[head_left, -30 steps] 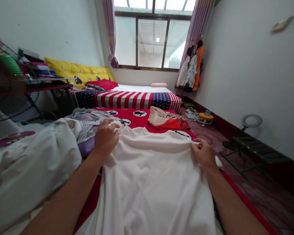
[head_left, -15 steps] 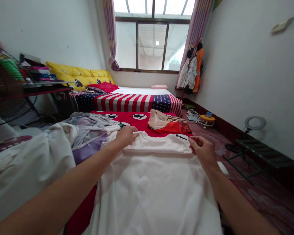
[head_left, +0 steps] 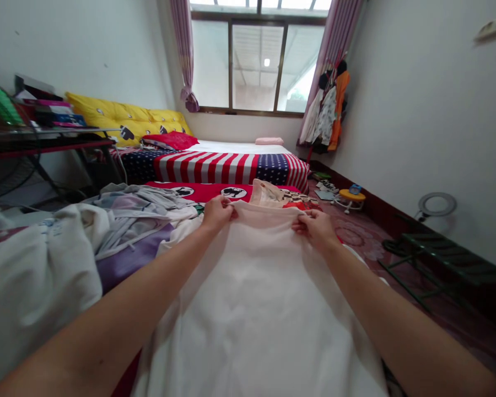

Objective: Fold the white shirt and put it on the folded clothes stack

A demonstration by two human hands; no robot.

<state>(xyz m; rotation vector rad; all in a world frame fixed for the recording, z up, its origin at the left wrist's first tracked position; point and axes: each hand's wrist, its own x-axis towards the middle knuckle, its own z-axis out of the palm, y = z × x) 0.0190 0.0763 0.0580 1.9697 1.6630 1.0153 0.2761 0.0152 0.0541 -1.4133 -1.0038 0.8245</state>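
A white garment is stretched out in front of me, its far edge pulled straight between my hands; its exact kind does not show. My left hand pinches the far left corner of that edge. At the far right corner my right hand is closed on the cloth too. Beneath the garment lies a red cloth with round black-and-white prints. Just beyond the raised edge, a beige and red folded garment is partly hidden.
To the left lie a heap of grey and purple clothes and a white garment. A bed with a striped cover stands under the window. On the right are a green folding stool, a ring light and an orange stool.
Both hands have lifted the garment's far edge upward and drawn closer together, my right hand moving left. The edge now covers part of the beige and red garment. The view has shifted slightly.
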